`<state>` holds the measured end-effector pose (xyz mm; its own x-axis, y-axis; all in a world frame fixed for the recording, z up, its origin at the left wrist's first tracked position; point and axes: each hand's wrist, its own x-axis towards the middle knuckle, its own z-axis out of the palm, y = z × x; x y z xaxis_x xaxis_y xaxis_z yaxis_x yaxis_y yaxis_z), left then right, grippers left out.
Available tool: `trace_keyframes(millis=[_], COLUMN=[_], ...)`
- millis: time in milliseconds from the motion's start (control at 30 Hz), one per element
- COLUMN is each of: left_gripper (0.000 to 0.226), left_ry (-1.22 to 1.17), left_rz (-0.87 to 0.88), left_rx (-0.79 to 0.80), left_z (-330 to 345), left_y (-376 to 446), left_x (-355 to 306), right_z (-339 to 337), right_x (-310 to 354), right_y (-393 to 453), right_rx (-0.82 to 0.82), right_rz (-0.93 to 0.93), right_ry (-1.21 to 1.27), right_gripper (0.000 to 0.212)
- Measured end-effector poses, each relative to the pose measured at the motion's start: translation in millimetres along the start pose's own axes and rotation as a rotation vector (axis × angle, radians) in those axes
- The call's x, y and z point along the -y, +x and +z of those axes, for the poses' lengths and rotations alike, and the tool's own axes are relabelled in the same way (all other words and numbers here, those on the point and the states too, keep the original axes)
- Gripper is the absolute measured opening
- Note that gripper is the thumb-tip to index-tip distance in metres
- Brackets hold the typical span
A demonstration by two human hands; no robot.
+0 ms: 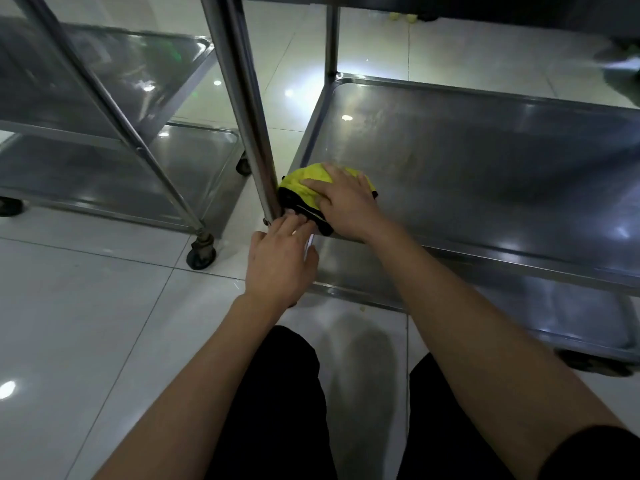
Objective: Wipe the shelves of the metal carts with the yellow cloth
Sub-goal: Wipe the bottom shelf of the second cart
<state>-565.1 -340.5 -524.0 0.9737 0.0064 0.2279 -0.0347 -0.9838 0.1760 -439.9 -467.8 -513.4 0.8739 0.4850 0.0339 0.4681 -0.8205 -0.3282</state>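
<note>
A yellow cloth with black trim (304,188) lies bunched in the near left corner of the middle shelf (485,161) of the right metal cart. My right hand (346,202) presses flat on top of the cloth, fingers spread. My left hand (280,261) holds the shelf's front rim at the corner, beside the cart's upright post (242,98), its fingertips touching the cloth's black edge. The cart's bottom shelf (519,306) shows underneath.
A second metal cart (104,140) stands at the left with two shelves and a caster wheel (201,252) on the white tiled floor (86,323). My knees in black trousers are at the bottom. Small yellow balls (401,17) lie far back.
</note>
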Motion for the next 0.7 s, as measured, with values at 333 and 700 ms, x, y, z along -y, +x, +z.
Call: trace_keyframes(millis=[333,700], left_gripper=[0.038,0.036], left_ry=[-0.006,-0.061], left_rz=[-0.04,0.314], left_rx=[-0.046,0.085], left_z=[1,9], left_y=[-2,31], left_x=[-11,-156], right_z=[-14,-55], right_x=[-52,-152], right_y=[-59,-160], right_rx=[-0.149,-0.254], right_rz=[0.187,0.439], right_ry=[-0.013,-0.077], right_gripper=[0.045,0.045])
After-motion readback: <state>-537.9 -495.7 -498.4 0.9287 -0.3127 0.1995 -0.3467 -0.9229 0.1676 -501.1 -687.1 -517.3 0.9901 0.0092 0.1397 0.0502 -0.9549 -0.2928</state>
